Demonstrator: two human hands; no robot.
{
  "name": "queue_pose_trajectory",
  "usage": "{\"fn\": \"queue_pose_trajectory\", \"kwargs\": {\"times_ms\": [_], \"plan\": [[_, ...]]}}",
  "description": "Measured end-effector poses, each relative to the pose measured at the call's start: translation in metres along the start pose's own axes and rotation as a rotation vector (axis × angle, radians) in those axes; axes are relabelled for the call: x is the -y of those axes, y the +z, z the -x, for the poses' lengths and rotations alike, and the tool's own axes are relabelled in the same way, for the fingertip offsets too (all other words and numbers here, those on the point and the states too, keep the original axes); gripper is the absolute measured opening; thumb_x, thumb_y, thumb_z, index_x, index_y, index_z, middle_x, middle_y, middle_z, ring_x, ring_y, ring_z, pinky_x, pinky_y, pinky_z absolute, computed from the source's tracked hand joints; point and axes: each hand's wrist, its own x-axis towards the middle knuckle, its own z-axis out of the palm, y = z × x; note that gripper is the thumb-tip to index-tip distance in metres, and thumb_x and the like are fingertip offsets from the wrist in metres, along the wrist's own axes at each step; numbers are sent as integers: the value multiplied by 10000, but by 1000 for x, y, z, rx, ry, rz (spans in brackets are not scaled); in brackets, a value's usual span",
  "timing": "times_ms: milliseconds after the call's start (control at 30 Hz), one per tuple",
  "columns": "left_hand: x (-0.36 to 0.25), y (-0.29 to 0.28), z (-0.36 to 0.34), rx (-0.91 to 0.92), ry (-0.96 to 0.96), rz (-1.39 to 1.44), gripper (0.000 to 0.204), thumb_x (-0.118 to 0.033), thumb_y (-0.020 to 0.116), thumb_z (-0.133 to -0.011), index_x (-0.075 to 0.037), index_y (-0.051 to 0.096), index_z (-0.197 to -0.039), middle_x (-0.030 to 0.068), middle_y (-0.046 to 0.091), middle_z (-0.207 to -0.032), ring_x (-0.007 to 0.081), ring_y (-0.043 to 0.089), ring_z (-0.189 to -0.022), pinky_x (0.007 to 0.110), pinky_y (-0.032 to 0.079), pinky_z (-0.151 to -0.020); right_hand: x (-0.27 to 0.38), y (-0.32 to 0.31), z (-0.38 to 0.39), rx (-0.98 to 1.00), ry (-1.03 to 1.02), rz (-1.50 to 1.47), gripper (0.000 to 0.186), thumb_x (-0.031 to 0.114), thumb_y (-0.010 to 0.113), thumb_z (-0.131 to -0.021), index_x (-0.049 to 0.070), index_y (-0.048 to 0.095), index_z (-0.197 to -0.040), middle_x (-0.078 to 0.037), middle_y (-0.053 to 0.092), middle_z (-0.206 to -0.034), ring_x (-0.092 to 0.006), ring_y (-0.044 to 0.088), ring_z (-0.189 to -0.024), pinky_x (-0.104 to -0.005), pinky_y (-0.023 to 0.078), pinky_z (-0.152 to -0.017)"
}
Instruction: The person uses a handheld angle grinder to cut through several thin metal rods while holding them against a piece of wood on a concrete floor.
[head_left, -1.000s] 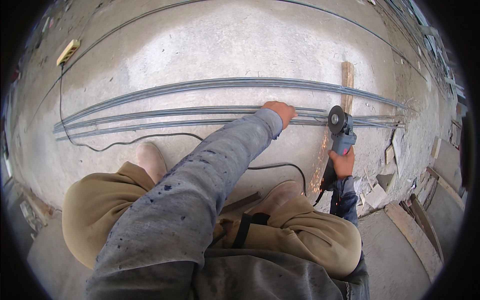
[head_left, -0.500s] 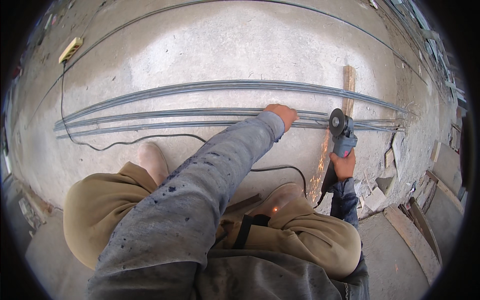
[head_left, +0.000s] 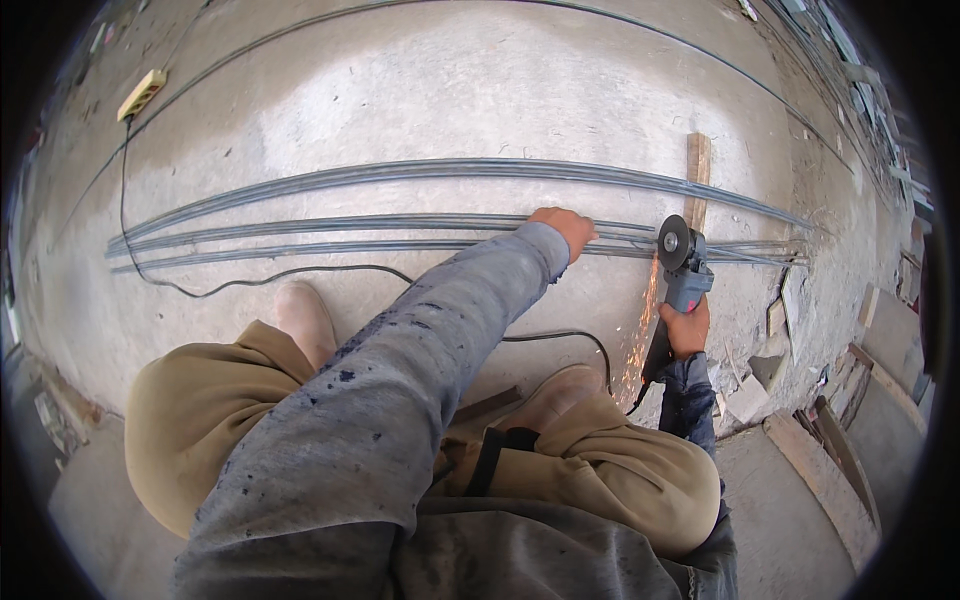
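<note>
My right hand [head_left: 686, 328] is closed round the body of a grey angle grinder [head_left: 688, 286]. Its dark cutting disc [head_left: 674, 240] meets the steel rods near their right part, and orange sparks [head_left: 640, 340] stream down from there toward my right boot [head_left: 560, 395]. My left hand [head_left: 565, 230] is closed over the nearer bundle of steel rods [head_left: 400, 225], a little left of the disc; its fingertips curl over the rods. Beyond it, a second bundle of rods [head_left: 480, 172] lies bowed across the floor.
A wooden batten [head_left: 698, 160] lies under the rods at right. A black cable [head_left: 300, 272] runs from a yellowish power strip [head_left: 142, 95], passing behind my left forearm. Broken concrete [head_left: 748, 398] and planks [head_left: 825, 490] lie at right. One long rod [head_left: 300, 30] curves along the far floor.
Both hands and the grinder stay almost in place. The spray of sparks has changed shape, and the glowing spot on my right boot is gone.
</note>
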Motion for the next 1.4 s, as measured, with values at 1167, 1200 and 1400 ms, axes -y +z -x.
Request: {"fn": "queue_pose_trajectory", "kwargs": {"times_ms": [1167,1200,1400], "plan": [[-1,-3,3,27,-23,26,309,-277,445,-963,-114,629,-1150,133,658,-1094,315,615,-1040,424,475,-896,-12,-1,0,12,-46,45,556,148,729,-610,2,546,-1115,-115,629,-967,-224,602,-862,-342,474,-794],[-2,-3,3,19,-18,18,311,-278,444,-964,-115,628,-1154,133,657,-1095,315,615,-1041,425,475,-896,-11,-2,-3,13,-67,35,554,146,729,-611,3,546,-1115,-110,629,-964,-221,601,-858,-341,474,-791],[-1,-1,0,17,-39,38,322,-302,464,-952,-124,651,-1144,123,649,-1139,295,605,-1083,407,470,-925,2,-2,5,16,0,98,546,137,734,-617,2,542,-1110,-88,624,-937,-197,594,-828,-330,475,-778]]}}
